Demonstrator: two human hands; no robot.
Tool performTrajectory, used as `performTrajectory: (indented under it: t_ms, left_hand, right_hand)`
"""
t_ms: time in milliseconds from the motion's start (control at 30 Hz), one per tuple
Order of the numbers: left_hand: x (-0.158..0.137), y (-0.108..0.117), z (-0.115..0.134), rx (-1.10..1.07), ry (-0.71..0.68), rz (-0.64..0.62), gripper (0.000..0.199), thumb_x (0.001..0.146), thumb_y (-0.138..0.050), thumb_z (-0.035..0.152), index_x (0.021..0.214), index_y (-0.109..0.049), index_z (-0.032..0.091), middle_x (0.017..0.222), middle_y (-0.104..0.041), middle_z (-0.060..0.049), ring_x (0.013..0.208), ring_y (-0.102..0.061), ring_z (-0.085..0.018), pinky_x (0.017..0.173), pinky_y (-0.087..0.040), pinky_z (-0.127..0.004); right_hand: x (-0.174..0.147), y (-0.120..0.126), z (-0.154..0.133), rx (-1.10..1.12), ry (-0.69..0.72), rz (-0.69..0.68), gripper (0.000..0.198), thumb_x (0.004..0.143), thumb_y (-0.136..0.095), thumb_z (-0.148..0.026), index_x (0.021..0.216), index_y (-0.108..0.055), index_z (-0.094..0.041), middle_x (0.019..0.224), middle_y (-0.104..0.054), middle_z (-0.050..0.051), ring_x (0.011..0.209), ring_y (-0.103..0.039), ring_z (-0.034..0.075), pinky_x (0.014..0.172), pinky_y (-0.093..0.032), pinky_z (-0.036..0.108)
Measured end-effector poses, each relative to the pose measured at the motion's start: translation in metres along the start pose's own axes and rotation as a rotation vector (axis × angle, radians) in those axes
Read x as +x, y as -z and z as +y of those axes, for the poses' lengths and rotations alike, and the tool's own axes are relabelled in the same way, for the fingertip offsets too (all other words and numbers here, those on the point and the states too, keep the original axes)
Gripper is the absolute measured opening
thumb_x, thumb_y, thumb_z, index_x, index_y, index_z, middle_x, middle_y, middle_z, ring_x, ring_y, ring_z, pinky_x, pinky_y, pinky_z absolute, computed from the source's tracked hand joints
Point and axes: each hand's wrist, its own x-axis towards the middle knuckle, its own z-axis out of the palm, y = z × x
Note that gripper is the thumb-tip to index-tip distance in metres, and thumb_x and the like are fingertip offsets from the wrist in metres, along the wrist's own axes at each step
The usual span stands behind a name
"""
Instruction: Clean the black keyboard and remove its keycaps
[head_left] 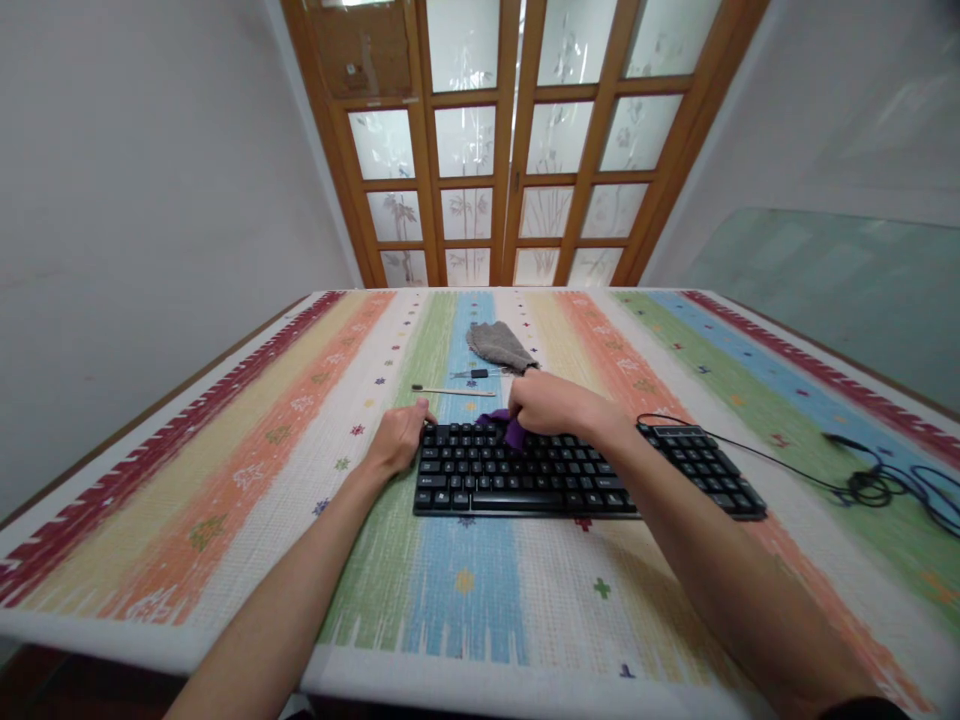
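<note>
A black keyboard lies across the striped tablecloth in front of me. My left hand is closed at its upper left corner, with a finger and thumb on the edge. Bunched in my right hand is a purple cloth, pressed on the upper rows of keys left of the keyboard's middle. The right forearm crosses over the keyboard and hides part of its right side. Just beyond the hands are a thin brush with a dark tip, a small black item with wiry ends and a grey cloth.
The keyboard's black cable runs right to a coiled bundle on the tablecloth. Wooden doors with glass panes stand beyond the table. A pale glass-like panel leans at the right.
</note>
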Motion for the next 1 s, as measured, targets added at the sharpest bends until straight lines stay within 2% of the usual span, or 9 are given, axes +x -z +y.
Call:
performTrajectory:
  t_ms: [200, 267, 333, 433, 533, 633, 733, 867, 1000]
  left_hand:
    - [0.001, -0.001, 0.000, 0.024, -0.006, -0.021, 0.071, 0.099, -0.017, 0.051, 0.071, -0.073, 0.017, 0.058, -0.063, -0.004, 0.063, -0.061, -0.019, 0.070, -0.047, -0.032]
    - [0.001, -0.001, 0.001, 0.025, -0.003, -0.025, 0.071, 0.099, -0.017, 0.050, 0.071, -0.073, 0.017, 0.058, -0.063, -0.004, 0.064, -0.062, -0.019, 0.071, -0.047, -0.032]
    - [0.001, 0.000, 0.002, 0.020, 0.000, -0.024, 0.071, 0.099, -0.017, 0.050, 0.071, -0.073, 0.017, 0.059, -0.064, -0.004, 0.066, -0.062, -0.019, 0.072, -0.048, -0.032]
    - [0.001, 0.000, 0.003, 0.013, 0.005, -0.023, 0.071, 0.099, -0.017, 0.050, 0.071, -0.073, 0.017, 0.059, -0.064, -0.004, 0.067, -0.063, -0.019, 0.073, -0.048, -0.031]
    - [0.000, 0.001, 0.004, 0.013, 0.007, -0.024, 0.071, 0.099, -0.017, 0.051, 0.072, -0.073, 0.017, 0.059, -0.064, -0.004, 0.068, -0.063, -0.019, 0.074, -0.048, -0.031]
    - [0.000, 0.001, 0.004, 0.010, 0.010, -0.022, 0.071, 0.099, -0.017, 0.052, 0.072, -0.073, 0.017, 0.058, -0.063, -0.004, 0.068, -0.063, -0.019, 0.073, -0.048, -0.031]
    - [0.001, 0.000, 0.003, 0.006, 0.017, -0.025, 0.071, 0.099, -0.017, 0.052, 0.071, -0.072, 0.017, 0.057, -0.062, -0.004, 0.067, -0.062, -0.019, 0.071, -0.047, -0.031]
    - [0.001, 0.000, 0.001, -0.004, 0.023, -0.024, 0.071, 0.098, -0.018, 0.053, 0.071, -0.072, 0.018, 0.055, -0.061, -0.003, 0.066, -0.061, -0.019, 0.069, -0.047, -0.031]
    - [0.001, 0.000, 0.001, -0.012, 0.031, -0.015, 0.069, 0.099, -0.019, 0.052, 0.070, -0.072, 0.018, 0.056, -0.061, -0.003, 0.066, -0.061, -0.019, 0.069, -0.047, -0.031]
  right_hand:
    - [-0.010, 0.001, 0.018, 0.038, -0.082, 0.245, 0.036, 0.081, -0.048, -0.008, 0.097, -0.079, -0.018, 0.089, -0.076, 0.011, 0.078, -0.066, 0.020, 0.068, -0.043, 0.028]
    - [-0.013, -0.004, 0.015, 0.043, -0.048, 0.222, 0.034, 0.084, -0.047, -0.010, 0.099, -0.078, -0.017, 0.090, -0.076, 0.011, 0.077, -0.065, 0.020, 0.068, -0.042, 0.028]
    - [-0.015, -0.010, 0.011, 0.040, 0.013, 0.118, 0.029, 0.089, -0.048, -0.017, 0.092, -0.078, -0.016, 0.087, -0.075, 0.012, 0.073, -0.064, 0.019, 0.067, -0.042, 0.029]
    - [-0.014, -0.019, 0.008, 0.049, 0.054, -0.009, 0.042, 0.097, -0.044, -0.036, 0.079, -0.076, -0.014, 0.076, -0.072, 0.012, 0.066, -0.062, 0.018, 0.062, -0.039, 0.029]
    - [-0.007, -0.028, 0.012, 0.079, 0.027, 0.042, 0.044, 0.097, -0.045, -0.044, 0.081, -0.074, -0.015, 0.076, -0.071, 0.010, 0.066, -0.060, 0.018, 0.060, -0.037, 0.028]
    - [0.003, -0.038, 0.016, 0.114, -0.002, 0.100, 0.024, 0.089, -0.061, -0.036, 0.090, -0.072, -0.015, 0.085, -0.072, 0.009, 0.075, -0.061, 0.018, 0.064, -0.037, 0.027]
    - [0.013, -0.044, 0.017, 0.153, -0.015, 0.080, 0.014, 0.085, -0.066, -0.027, 0.087, -0.073, -0.015, 0.087, -0.073, 0.009, 0.078, -0.061, 0.018, 0.066, -0.037, 0.026]
    - [0.023, -0.048, 0.017, 0.167, -0.019, 0.071, 0.010, 0.082, -0.068, -0.022, 0.079, -0.073, -0.014, 0.078, -0.071, 0.008, 0.071, -0.058, 0.016, 0.062, -0.033, 0.025]
    - [0.028, -0.051, 0.026, 0.239, -0.031, 0.102, 0.012, 0.083, -0.064, -0.019, 0.081, -0.073, -0.012, 0.074, -0.070, 0.007, 0.065, -0.056, 0.013, 0.060, -0.033, 0.023]
